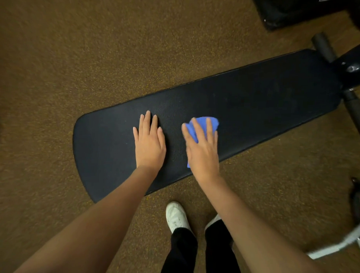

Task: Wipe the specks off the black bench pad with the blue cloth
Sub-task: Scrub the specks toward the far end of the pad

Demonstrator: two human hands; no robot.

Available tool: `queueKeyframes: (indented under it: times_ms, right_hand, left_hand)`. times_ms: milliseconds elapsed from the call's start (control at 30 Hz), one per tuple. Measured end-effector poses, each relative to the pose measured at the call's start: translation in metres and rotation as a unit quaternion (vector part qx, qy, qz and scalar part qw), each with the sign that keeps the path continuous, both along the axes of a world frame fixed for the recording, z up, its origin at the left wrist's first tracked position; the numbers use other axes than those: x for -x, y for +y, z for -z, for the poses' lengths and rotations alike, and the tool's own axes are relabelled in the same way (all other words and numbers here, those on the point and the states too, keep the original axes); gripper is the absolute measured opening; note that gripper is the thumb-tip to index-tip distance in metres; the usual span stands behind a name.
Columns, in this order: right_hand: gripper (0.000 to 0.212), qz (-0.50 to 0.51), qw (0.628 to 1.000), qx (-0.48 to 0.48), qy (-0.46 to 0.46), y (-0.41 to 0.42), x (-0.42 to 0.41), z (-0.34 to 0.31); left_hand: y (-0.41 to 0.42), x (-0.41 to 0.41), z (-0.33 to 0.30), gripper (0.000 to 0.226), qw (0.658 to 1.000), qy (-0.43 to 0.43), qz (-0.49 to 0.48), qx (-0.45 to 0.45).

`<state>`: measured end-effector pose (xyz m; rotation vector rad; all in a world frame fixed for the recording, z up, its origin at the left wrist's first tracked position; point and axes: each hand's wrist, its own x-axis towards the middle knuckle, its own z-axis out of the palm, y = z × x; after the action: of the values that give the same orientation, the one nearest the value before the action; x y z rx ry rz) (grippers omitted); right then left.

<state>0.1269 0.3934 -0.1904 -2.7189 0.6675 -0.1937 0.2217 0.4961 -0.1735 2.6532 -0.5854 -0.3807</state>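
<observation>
The right hand [202, 149] presses the blue cloth [204, 125] flat against the black bench pad [258, 94], near the pad's middle, fingers straight and spread, so its grip is wide. The left hand [149, 141] lies flat on the pad just beside it, grip wide, holding nothing. White shoes [176, 216] stand on the brown floor [76, 51].

- Dim, warm light overall, tinting the speckled floor [55, 70] brown-orange.
- Soft shadow beside the left hand [149, 143] on the bench pad [258, 94].
- Right hand [202, 149] slightly motion-blurred.
- Small glare on the glossy black frame [353, 68].
- Wide-angle bending and darkening toward the edges.
</observation>
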Motion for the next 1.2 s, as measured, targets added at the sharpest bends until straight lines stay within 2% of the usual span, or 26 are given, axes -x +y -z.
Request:
queueKeyframes:
  times_ms: [100,167,267,467,633,767,867,1000,1133,1200]
  right_hand:
    - [0.069,-0.159,0.987,0.029,0.006,-0.015,-0.002,0.004]
    - [0.063,-0.205,0.978,0.036,0.005,-0.035,-0.015,0.006]
    - [0.058,-0.156,0.987,0.019,0.015,-0.062,-0.039,0.001]
    - [0.045,-0.076,0.987,-0.143,-0.002,-0.078,-0.034,-0.022]
    - [0.052,0.013,0.991,-0.128,0.019,-0.112,0.017,-0.033]
    - [0.055,0.029,0.989,-0.127,0.065,-0.136,0.048,-0.031]
    - [0.054,0.042,0.986,-0.142,0.076,-0.15,0.06,-0.031]
    - [0.053,0.053,0.983,-0.15,0.093,-0.161,0.064,-0.029]
    - [0.053,0.066,0.981,-0.156,0.098,-0.161,0.062,-0.027]
    - [0.052,0.064,0.982,-0.146,0.104,-0.159,0.062,-0.026]
  left_hand:
    - [0.0,0.001,0.001,0.044,1.0,-0.001,-0.003,-0.001]
    - [0.0,0.001,0.002,0.044,1.0,-0.001,0.001,-0.005]
    - [-0.002,0.0,0.001,0.044,1.0,0.003,-0.002,-0.011]
    - [-0.036,0.009,-0.012,0.049,0.999,0.004,-0.019,0.036]
    - [-0.104,0.028,-0.017,0.057,0.996,0.043,-0.01,0.08]
    - [-0.145,0.037,0.0,0.064,0.999,0.012,-0.031,-0.008]
    - [-0.16,0.031,0.01,0.058,0.998,-0.034,-0.042,-0.033]
    - [-0.179,0.021,0.015,0.053,0.995,-0.048,0.078,-0.022]
    - [-0.164,0.038,0.016,0.051,0.965,-0.079,0.25,-0.028]
    - [-0.142,0.036,0.019,0.049,0.958,-0.101,0.266,-0.034]
